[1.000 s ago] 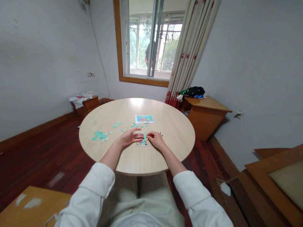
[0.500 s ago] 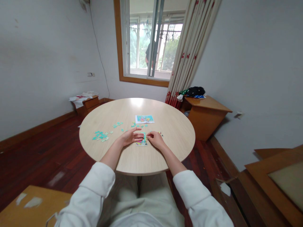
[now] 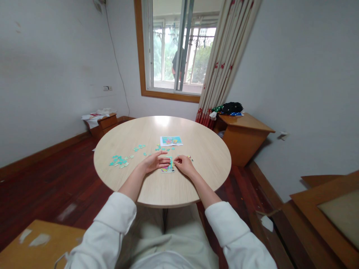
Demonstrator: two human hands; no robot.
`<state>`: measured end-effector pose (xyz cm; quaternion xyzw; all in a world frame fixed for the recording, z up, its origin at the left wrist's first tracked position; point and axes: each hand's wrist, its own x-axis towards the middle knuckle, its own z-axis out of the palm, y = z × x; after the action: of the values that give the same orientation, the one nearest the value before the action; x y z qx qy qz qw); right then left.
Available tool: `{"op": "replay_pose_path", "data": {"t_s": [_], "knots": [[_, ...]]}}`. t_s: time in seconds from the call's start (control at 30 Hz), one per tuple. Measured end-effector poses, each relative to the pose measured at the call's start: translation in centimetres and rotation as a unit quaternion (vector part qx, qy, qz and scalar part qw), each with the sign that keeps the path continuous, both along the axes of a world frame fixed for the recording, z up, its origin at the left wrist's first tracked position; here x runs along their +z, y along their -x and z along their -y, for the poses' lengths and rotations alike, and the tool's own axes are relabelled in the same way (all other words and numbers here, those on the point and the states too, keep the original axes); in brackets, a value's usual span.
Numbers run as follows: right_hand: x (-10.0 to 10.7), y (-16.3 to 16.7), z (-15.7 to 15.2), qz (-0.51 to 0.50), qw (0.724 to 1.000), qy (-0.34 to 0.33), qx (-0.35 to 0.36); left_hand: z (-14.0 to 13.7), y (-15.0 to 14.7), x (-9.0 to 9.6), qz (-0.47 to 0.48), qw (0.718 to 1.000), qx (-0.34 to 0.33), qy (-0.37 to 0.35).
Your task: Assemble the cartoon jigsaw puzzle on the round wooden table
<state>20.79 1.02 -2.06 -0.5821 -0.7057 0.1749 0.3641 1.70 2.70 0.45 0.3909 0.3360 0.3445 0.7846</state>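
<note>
The puzzle section (image 3: 168,170) lies just left of my narrow-fingered right hand (image 3: 184,164), contents I cannot tell, partly under my wide-fingered left hand (image 3: 153,163).

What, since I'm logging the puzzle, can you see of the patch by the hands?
The puzzle patch is small, flat and printed in turquoise, pink and yellow with dark details; it looks like cardboard. It lies flat on the round table, toward the near edge. The left hand hides part of its left side, and the right hand is at its right edge; whether either touches it is hard to tell. Individual piece joints are too small to make out.
</note>
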Motion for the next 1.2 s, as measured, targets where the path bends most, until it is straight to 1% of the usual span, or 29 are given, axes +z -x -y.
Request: {"op": "replay_pose_path", "data": {"t_s": [0.2,0.37,0.7,0.87,0.97,1.1,1.2], "knots": [[-0.1,-0.1,0.0,-0.009,1.000,-0.001,-0.002,-0.1,0.0,0.0,0.009,1.000,-0.002,0.002],[-0.3,0.0,-0.2,-0.003,1.000,-0.002,-0.010,0.1,-0.1,0.3,-0.004,1.000,0.003,-0.001],[0.0,0.2,0.1,0.017,1.000,0.002,-0.018,0.4,-0.2,0.6,-0.013,1.000,0.005,-0.006],[-0.1,-0.1,0.0,-0.032,0.999,-0.007,-0.022,0.3,-0.1,0.4,-0.009,1.000,0.002,-0.008],[-0.2,-0.5,0.0,-0.061,0.998,-0.004,-0.002,0.2,-0.1,0.3,-0.004,1.000,0.007,-0.013],[-0.6,-0.8,0.0,-0.066,0.997,0.006,0.045,0.1,0.0,0.2,-0.005,1.000,0.010,-0.015],[-0.7,-0.8,-0.1,-0.065,0.997,0.006,0.049,0.1,0.0,0.2,-0.008,1.000,0.012,-0.015]]}}
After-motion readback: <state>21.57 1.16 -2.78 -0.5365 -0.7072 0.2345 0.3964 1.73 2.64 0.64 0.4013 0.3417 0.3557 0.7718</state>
